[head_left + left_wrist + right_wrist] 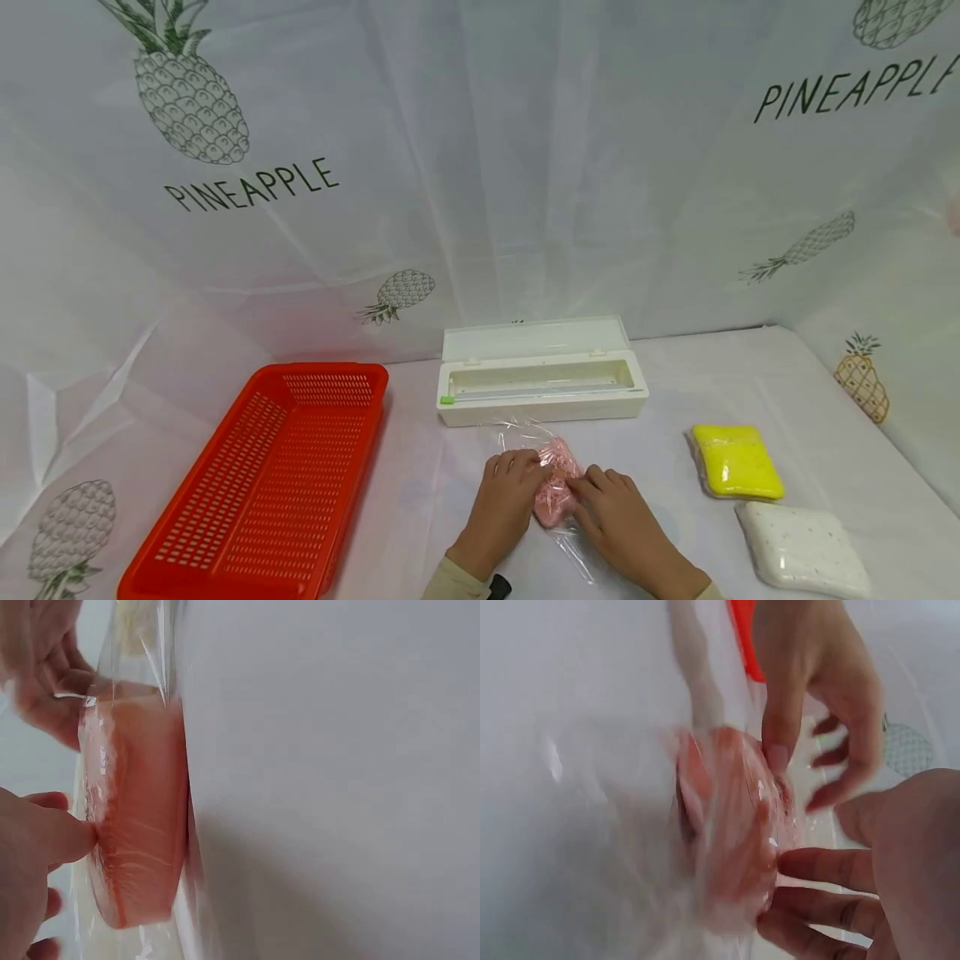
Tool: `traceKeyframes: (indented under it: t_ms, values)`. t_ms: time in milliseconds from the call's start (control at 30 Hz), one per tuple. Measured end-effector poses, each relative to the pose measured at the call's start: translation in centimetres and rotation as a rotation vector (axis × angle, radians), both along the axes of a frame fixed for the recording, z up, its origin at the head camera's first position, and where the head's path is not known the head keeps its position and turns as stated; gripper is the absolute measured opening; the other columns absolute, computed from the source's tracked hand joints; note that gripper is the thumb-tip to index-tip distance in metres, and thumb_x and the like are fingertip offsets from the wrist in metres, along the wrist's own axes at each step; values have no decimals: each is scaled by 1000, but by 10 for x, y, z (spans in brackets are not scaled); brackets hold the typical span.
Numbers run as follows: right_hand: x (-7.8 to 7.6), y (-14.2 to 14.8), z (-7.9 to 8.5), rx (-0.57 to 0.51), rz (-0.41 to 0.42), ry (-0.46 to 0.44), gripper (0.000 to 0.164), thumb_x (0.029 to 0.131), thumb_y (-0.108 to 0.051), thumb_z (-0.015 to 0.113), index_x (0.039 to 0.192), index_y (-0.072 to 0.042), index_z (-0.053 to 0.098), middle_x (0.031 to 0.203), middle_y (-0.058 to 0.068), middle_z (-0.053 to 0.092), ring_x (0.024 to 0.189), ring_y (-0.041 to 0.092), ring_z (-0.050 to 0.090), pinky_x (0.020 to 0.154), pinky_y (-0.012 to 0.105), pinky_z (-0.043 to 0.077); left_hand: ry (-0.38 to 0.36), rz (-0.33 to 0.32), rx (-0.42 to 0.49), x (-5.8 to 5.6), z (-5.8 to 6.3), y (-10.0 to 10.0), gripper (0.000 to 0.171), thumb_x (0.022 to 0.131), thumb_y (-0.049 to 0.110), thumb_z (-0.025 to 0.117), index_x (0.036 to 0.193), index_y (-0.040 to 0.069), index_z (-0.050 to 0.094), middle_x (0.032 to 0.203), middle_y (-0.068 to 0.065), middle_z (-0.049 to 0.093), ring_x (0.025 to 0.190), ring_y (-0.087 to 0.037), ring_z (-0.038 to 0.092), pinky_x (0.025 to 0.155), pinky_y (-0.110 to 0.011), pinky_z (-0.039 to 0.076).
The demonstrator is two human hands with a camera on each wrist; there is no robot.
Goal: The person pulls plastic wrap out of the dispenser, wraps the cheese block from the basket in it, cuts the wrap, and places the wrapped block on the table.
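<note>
A pink block (553, 500) lies under clear plastic film (573, 550) on the white-covered table, with loose film spreading at both ends. Its surface looks creased in the left wrist view. My left hand (504, 506) is at its left side; in the right wrist view, the thumb (778, 754) touches the wrapped block while the other fingers stay apart from it. From the right, my right hand (621, 525) rests its fingertips (791, 861) on the film over the block, fingers mostly straight. In the head view the hands hide parts of the block's sides.
Behind the hands stands a white plastic-wrap dispenser (540, 410), lid raised, with a green slider (447, 400). A red perforated basket (258, 492) sits to the left. On the right lie a yellow wrapped block (738, 462) and a white wrapped block (806, 546). A pineapple-print curtain (525, 208) hangs behind.
</note>
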State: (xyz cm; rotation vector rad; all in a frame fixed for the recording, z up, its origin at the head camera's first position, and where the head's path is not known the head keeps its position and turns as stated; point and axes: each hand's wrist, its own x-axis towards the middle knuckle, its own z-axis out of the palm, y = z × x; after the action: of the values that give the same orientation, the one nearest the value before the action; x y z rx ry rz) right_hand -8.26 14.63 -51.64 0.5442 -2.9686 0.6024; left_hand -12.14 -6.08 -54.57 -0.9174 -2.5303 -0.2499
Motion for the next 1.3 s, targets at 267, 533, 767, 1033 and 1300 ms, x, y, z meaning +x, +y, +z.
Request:
traceKeyframes:
  t_ms: [267,533,767,1033,1300]
  values:
    - [4,23,-19,-178,193,250,59,66,20,67,111,-18,78,98,-15,60,88,8,52,78,30,51,-167,-144,111,13,-6,-15,39,81,-4,73,111,19,68,129,4,64,125,-16,61,105,-36,51]
    - [4,35,-34,-125,266,326,76,57,1,98,124,-24,74,122,-9,64,109,15,59,99,26,51,-193,-153,22,18,-4,-19,59,76,19,95,124,24,61,146,3,55,139,-16,52,115,-35,45]
    - [4,30,-40,-243,246,399,45,69,-11,90,110,-24,77,116,-8,64,107,12,57,103,12,38,-199,-130,58,21,-4,-17,41,84,31,89,118,25,68,142,5,59,137,-15,55,113,-35,46]
    - [16,24,-35,-241,138,259,33,77,-9,90,98,-31,77,111,-18,62,99,5,57,86,30,57,-240,-146,136,30,-5,-23,31,85,19,88,113,24,74,142,5,63,136,-16,58,110,-38,50]
    - [18,25,-34,-195,204,267,45,71,-27,97,110,-31,74,116,-15,59,102,8,56,85,37,58,-245,-148,147,33,-3,-24,38,80,22,91,113,23,71,143,4,61,137,-16,57,110,-38,49]
